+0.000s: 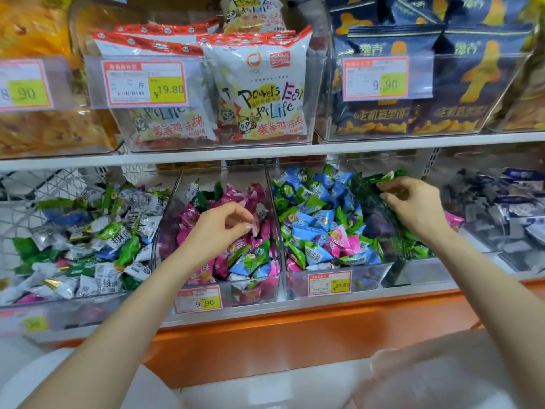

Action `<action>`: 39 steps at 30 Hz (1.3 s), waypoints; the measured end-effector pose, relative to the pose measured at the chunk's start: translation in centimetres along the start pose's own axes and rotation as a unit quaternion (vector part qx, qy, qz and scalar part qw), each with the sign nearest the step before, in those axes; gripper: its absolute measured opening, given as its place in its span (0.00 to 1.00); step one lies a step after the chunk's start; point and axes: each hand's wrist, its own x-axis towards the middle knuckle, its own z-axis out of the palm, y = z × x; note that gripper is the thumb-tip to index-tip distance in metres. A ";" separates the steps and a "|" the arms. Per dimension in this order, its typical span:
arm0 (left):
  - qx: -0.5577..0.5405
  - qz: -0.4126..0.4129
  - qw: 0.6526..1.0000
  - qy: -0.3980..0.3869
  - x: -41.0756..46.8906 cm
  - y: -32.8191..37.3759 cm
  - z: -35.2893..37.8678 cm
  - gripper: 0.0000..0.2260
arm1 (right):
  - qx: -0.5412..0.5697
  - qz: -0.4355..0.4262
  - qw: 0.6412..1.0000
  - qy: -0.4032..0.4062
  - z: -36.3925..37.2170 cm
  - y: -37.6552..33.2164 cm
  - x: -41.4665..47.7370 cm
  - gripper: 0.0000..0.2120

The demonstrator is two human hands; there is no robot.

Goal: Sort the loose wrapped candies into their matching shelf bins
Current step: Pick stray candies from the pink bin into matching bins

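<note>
Clear plastic bin of magenta-wrapped candies (250,292) sits right under the left hand (218,228), with a yellow price tag (197,299) reading 9.90 below. Left fingertips pinch a small pink-and-white wrapped candy (255,228), long axis roughly upright. Right hand (415,205) pinches a crinkly green wrapped candy (387,180), which points up-left above the grip.

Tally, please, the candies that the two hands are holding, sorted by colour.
1 pink candy, pinched in the left hand
1 green candy, pinched in the right hand
Total: 2
</note>
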 end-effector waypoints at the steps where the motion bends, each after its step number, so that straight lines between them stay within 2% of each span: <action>1: 0.005 0.000 1.000 -0.011 -0.2 -0.1 0.0 0.05 | 0.015 -0.016 1.000 -0.007 0.2 -0.8 -0.3 0.07; 4: 0.043 0.007 0.997 -0.059 -0.8 -0.6 0.0 0.07 | 0.059 -0.057 0.995 -0.051 0.8 -3.1 -1.3 0.05; 8: 0.190 0.015 0.970 -0.153 -0.9 -1.3 0.1 0.16 | 0.080 -0.117 0.985 -0.100 1.7 -5.6 -2.8 0.05; 11: 0.182 0.006 0.963 -0.197 -0.9 -1.5 -0.1 0.21 | 0.089 -0.144 0.977 -0.131 2.5 -6.8 -3.5 0.05; 14: 0.208 0.031 0.955 -0.212 -0.8 -2.0 0.0 0.16 | 0.091 -0.164 0.971 -0.149 3.1 -7.6 -3.9 0.05; 17: 0.212 0.037 0.964 -0.159 -0.7 -2.3 0.1 0.07 | 0.108 -0.170 0.967 -0.156 3.2 -8.2 -4.0 0.04; 21: 0.111 0.009 0.992 -0.050 -0.4 -1.8 -0.3 0.05 | 0.133 -0.166 0.964 -0.161 3.4 -9.1 -4.1 0.05; 26: -0.020 -0.037 0.999 0.033 0.2 -1.3 -1.0 0.05 | 0.159 -0.177 0.953 -0.188 4.1 -10.4 -4.5 0.05; 28: -0.086 -0.052 0.994 0.044 0.3 -1.2 -1.0 0.07 | 0.150 -0.182 0.950 -0.205 4.5 -11.1 -4.6 0.07; 34: -0.252 -0.043 0.966 0.035 0.6 -0.3 -0.9 0.09 | 0.128 -0.173 0.946 -0.242 5.8 -13.3 -4.7 0.26; 36: -0.272 -0.023 0.962 0.033 0.6 0.0 -0.8 0.09 | 0.131 -0.158 0.944 -0.257 6.0 -13.7 -4.7 0.26; 39: -0.278 -0.001 0.959 0.048 0.6 0.5 -0.8 0.09 | 0.152 -0.151 0.942 -0.260 5.9 -14.1 -4.6 0.19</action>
